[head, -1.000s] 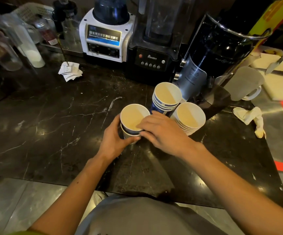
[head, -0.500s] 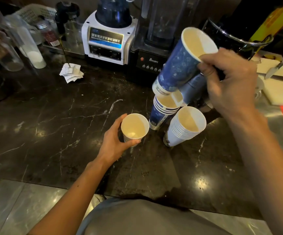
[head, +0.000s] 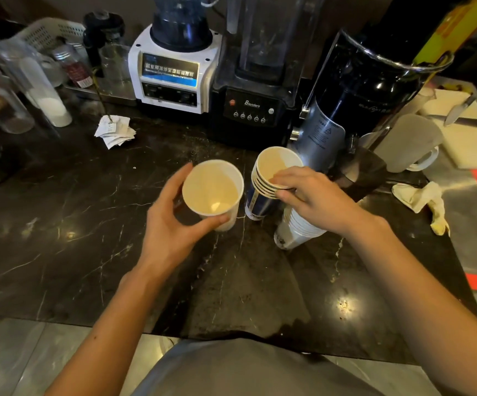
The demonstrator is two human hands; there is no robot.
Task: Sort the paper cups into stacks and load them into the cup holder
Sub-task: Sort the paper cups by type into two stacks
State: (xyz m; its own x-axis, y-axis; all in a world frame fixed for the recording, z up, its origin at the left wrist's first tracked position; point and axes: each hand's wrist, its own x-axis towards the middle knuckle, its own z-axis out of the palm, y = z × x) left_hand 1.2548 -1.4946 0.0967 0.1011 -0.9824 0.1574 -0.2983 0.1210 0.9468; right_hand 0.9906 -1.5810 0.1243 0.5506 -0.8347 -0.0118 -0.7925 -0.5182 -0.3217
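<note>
Now: left hand (head: 171,224) mid-frame, fingers curled around single white cup (head: 213,192). Right hand (head: 314,195) fingertips pinching rim of blue stack (head: 263,192); white stack (head: 297,230) just below. Sorting nearly done; cup holder unseen, loading not begun.

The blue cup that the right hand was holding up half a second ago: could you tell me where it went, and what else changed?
The right hand brought it down onto the blue stack, fingers resting on the top rim. The left hand lifted its white cup slightly and tipped it. The white stack, the blenders and the countertop stayed as they were.
</note>
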